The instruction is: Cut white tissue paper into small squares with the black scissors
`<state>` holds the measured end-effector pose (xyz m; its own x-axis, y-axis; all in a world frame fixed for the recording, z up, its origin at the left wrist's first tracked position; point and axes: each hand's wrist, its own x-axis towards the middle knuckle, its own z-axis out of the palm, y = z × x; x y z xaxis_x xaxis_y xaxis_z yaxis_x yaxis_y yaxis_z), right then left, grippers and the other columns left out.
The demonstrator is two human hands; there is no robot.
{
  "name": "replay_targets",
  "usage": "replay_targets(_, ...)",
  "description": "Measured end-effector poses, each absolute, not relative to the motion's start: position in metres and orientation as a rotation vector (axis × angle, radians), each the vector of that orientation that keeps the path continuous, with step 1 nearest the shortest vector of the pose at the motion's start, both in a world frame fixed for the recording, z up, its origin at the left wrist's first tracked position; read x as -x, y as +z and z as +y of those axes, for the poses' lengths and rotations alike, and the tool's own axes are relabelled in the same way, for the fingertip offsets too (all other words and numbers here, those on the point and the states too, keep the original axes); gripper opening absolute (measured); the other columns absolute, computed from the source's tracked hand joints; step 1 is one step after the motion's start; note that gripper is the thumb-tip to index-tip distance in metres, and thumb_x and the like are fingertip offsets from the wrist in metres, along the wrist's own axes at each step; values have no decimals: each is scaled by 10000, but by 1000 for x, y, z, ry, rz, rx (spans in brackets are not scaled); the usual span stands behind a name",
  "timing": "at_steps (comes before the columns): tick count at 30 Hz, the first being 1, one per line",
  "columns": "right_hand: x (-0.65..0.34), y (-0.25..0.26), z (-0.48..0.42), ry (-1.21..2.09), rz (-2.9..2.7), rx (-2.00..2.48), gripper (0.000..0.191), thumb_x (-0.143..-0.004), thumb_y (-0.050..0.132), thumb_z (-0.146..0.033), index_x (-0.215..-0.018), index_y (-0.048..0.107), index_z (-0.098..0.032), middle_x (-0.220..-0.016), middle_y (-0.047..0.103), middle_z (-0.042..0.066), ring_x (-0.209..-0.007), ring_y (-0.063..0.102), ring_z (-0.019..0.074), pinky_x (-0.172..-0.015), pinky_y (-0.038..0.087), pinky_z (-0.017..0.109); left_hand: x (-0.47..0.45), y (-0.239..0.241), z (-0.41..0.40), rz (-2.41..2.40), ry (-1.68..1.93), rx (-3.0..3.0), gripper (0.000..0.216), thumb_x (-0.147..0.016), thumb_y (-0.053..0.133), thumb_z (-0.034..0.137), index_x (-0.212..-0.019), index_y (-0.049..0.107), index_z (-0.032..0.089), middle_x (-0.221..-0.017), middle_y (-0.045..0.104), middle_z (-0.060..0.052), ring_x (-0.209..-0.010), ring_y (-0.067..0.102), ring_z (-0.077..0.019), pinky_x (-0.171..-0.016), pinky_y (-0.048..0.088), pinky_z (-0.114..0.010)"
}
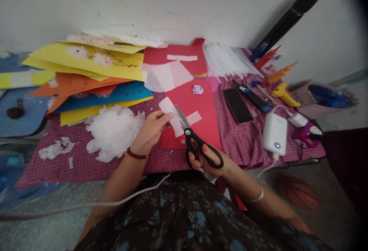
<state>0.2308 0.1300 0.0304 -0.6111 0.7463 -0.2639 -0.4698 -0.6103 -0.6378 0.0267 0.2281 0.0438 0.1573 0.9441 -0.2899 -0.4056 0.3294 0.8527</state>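
Note:
My left hand pinches a small strip of white tissue paper above a red sheet. My right hand grips black-handled scissors, fingers through the loops. The blades point up and left and meet the strip's right edge. A small white paper flower lies on the red sheet further back. Another white scrap lies on the red sheet just right of the blades.
A heap of white tissue lies left of my hands on the checked cloth. Coloured paper sheets stack at back left. At the right lie a phone, a power bank, glue guns and white strips.

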Motion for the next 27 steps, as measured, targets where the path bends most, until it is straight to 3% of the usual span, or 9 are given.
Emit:
replay_targets(4, -232, 26, 131, 2319, -577, 612, 643, -768, 773, -701, -1164, 653, -209, -841, 625, 3, -646, 515, 120, -617, 413, 273, -27, 47, 226, 920, 1013, -730, 267, -642, 899, 312, -801, 751, 157, -748, 760, -29, -639, 670, -138, -662, 540, -278)
replay_targets(11, -228, 27, 132, 2314, -427, 520, 472, -799, 795, -624, -1049, 613, -267, -851, 650, -9, -670, 541, 127, -642, 398, 271, -29, 42, 222, 893, 919, -794, 252, -681, 882, 339, -819, 776, 157, -797, 781, -54, -683, 694, -154, -691, 554, -288)
replay_targets(15, -223, 30, 131, 2247, -450, 618, 538, -761, 815, -645, -1064, 585, -265, -796, 632, -29, -593, 496, 105, -576, 386, 247, -29, 38, 221, 885, 886, -792, 243, -670, 888, 331, -812, 788, 160, -785, 782, -49, -677, 687, -149, -681, 544, -276)
replay_targets(19, -219, 34, 131, 2128, -597, 759, 532, -789, 772, -675, -1027, 592, -235, -720, 572, -53, -475, 360, 76, -446, 302, 230, -30, 37, 221, 840, 895, -793, 290, -655, 890, 261, -913, 791, 170, -910, 796, -50, -793, 712, -167, -795, 559, -304)
replay_targets(27, -232, 37, 129, 2220, -813, 748, 677, -753, 744, -745, -1167, 654, -218, -889, 598, 19, -698, 522, 145, -632, 429, 284, -18, 64, 216, 910, 1081, -761, 261, -617, 836, 165, -831, 687, 181, -743, 689, 27, -629, 621, -102, -617, 503, -223)
